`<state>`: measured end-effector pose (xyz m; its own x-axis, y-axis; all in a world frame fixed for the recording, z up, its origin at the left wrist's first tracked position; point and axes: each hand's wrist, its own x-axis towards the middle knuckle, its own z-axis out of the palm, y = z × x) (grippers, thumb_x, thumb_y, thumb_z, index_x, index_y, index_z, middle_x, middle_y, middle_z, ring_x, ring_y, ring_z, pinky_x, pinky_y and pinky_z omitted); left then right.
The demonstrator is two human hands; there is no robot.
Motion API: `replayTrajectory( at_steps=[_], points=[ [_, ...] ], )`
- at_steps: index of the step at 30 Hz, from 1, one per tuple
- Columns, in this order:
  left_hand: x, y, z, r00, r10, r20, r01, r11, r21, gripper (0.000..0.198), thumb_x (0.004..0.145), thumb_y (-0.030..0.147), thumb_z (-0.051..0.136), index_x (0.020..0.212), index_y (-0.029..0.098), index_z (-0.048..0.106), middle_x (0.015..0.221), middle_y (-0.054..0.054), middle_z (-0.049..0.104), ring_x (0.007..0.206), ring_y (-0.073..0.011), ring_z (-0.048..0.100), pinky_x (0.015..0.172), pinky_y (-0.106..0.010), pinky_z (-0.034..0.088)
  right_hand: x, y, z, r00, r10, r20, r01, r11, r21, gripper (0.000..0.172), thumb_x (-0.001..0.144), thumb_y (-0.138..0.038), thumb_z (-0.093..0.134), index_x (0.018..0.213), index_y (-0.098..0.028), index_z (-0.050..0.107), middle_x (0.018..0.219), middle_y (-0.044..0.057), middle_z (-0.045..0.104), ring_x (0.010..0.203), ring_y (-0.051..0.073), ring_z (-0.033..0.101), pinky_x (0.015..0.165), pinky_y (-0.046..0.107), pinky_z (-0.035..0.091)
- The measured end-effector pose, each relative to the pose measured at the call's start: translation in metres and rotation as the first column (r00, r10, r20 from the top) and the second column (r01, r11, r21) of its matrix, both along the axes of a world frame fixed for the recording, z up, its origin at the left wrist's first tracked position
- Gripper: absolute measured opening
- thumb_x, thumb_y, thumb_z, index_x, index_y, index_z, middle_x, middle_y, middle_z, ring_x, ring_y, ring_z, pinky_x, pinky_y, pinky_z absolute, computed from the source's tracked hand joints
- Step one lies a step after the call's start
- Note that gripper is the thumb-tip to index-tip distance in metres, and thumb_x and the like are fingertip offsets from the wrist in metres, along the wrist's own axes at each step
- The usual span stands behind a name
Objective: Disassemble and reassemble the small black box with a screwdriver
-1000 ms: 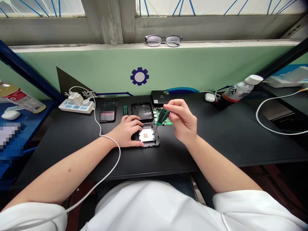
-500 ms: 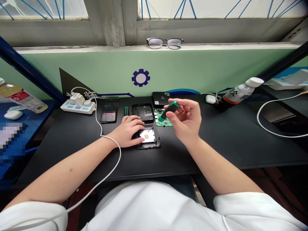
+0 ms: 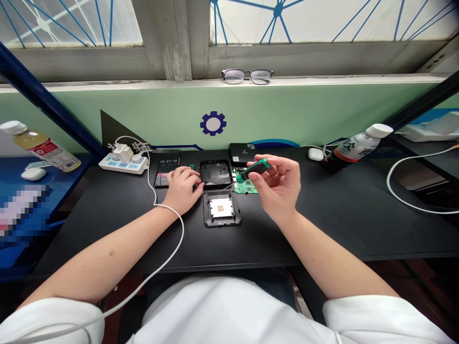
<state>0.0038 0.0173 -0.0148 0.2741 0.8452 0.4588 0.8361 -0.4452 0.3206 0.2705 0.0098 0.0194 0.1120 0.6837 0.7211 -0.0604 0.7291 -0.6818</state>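
My right hand (image 3: 278, 188) holds a screwdriver (image 3: 254, 171) with a green and black handle, its thin shaft pointing left and down over the parts. The fingers of my left hand (image 3: 183, 190) are bent, with thumb and forefinger close together by the left edge of a black case shell (image 3: 216, 174); whatever lies between them is hidden. In front of that shell lies a black cover (image 3: 222, 222) with a white metal plate (image 3: 221, 208) on it. A green circuit board (image 3: 247, 187) sits partly behind the screwdriver. Another green tool handle (image 3: 192, 166) shows just behind my left hand.
A phone (image 3: 167, 167) lies behind my left hand, near a white power strip (image 3: 124, 164). At the back stands a black box (image 3: 241, 152). A white cable (image 3: 181, 239) crosses my left forearm. Right of my right hand leans a bottle (image 3: 355, 148). Glasses (image 3: 247, 76) rest on the ledge.
My left hand has moved left and back, off the black cover and white plate, and its fingers have curled. The screwdriver has tilted flatter, its tip lifting off the plate. The view has tipped slightly upward.
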Motion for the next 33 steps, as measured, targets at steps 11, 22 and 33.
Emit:
replayTrajectory(
  at_steps=[11,22,33],
  points=[
    [-0.005,0.015,-0.005,0.980,0.193,0.055,-0.193,0.981,-0.001,0.017,0.098,0.031,0.073,0.082,0.024,0.070,0.116,-0.010,0.077,0.129,-0.0376,0.055,0.110,-0.063,0.037,0.006,0.006,-0.003,0.995,-0.066,0.072,0.064,0.998,0.023,0.035,0.090,-0.028,0.087,0.118,-0.031,0.065,0.120,0.003,0.075,0.095,0.018,0.081,0.078,0.033,0.069],
    [-0.003,0.012,-0.001,0.975,0.206,0.082,-0.206,0.979,-0.009,0.014,0.099,0.022,0.063,0.092,0.025,0.075,0.118,-0.009,0.078,0.128,-0.0346,0.058,0.112,-0.057,0.038,0.021,0.017,-0.003,0.952,-0.239,0.193,0.236,0.971,0.040,0.036,0.092,-0.043,0.082,0.119,-0.030,0.064,0.119,0.006,0.074,0.098,0.022,0.077,0.080,0.039,0.067],
    [-0.007,0.008,-0.007,0.996,0.062,0.061,-0.064,0.998,0.022,0.039,0.084,0.001,0.050,0.108,0.023,0.071,0.121,-0.009,0.077,0.129,-0.0327,0.058,0.113,-0.055,0.043,0.086,0.075,-0.014,0.505,-0.362,0.783,0.693,0.711,-0.118,0.036,0.091,-0.030,0.069,0.125,-0.020,0.077,0.113,0.012,0.063,0.102,0.028,0.069,0.103,0.050,0.060]
  ],
)
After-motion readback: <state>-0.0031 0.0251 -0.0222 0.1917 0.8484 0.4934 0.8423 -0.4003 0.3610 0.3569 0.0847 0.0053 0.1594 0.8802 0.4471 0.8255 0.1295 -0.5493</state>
